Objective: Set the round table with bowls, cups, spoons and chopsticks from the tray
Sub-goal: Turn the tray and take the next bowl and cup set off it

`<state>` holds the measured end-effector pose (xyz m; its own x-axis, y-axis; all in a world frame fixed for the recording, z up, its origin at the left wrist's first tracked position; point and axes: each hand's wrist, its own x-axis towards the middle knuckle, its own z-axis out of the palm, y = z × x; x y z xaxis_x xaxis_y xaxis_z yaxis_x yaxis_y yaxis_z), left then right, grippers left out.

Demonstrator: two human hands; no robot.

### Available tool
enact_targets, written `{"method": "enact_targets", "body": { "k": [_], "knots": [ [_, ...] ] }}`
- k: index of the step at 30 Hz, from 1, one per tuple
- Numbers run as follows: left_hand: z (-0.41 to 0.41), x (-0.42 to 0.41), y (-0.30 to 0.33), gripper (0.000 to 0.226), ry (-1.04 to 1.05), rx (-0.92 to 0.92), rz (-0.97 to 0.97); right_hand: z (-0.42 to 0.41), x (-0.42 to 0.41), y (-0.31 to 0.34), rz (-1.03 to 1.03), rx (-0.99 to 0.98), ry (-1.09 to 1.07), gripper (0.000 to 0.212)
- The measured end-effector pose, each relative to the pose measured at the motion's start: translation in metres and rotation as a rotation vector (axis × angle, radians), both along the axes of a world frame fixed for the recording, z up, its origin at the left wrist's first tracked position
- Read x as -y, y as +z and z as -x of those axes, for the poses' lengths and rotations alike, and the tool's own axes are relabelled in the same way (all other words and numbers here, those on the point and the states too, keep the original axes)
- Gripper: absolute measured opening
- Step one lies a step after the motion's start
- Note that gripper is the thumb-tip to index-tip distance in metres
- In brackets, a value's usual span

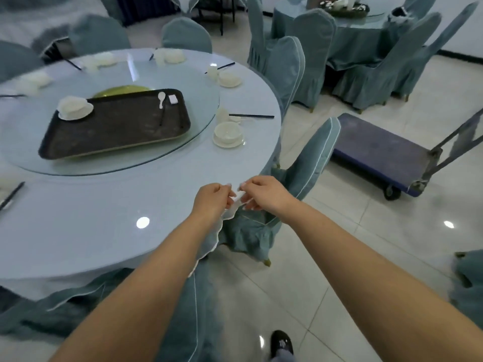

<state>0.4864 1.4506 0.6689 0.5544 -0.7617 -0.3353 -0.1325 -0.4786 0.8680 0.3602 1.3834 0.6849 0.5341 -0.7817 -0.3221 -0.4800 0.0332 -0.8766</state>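
Note:
A dark tray (112, 131) lies on the glass turntable (201, 100) of the round table (104, 205). On the tray stand a white bowl on a saucer (74, 107), a white spoon (161, 99), a dark pair of chopsticks (162, 116) and a small white block (173, 99). My left hand (213, 201) and my right hand (261, 193) meet at the table's near right edge. Both pinch a small white item (238, 197); I cannot tell what it is. A set place with bowl (228, 133), cup (222, 114) and chopsticks (251, 116) lies beyond them.
More white place settings ring the table, among them one at the far right (227, 78) and one at the back (170, 56). Covered chairs (308, 163) stand around it. A blue platform cart (379, 152) sits on the tiled floor to the right. Another laid table (360, 27) stands behind.

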Motion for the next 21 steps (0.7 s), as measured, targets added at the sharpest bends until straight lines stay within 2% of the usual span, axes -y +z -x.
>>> {"method": "enact_targets", "body": {
  "k": [3, 11, 21],
  "knots": [
    [0.006, 0.034, 0.001, 0.032, 0.094, 0.014, -0.016, 0.0, 0.044, 0.002, -0.016, -0.009, 0.093, 0.02],
    [0.001, 0.084, -0.005, 0.032, 0.235, 0.047, -0.019, -0.017, 0.118, 0.001, -0.08, 0.007, 0.18, 0.02],
    [-0.085, 0.091, -0.012, 0.03, 0.44, 0.011, 0.043, -0.119, 0.149, -0.008, -0.15, 0.001, 0.307, 0.018]
  ]
}}
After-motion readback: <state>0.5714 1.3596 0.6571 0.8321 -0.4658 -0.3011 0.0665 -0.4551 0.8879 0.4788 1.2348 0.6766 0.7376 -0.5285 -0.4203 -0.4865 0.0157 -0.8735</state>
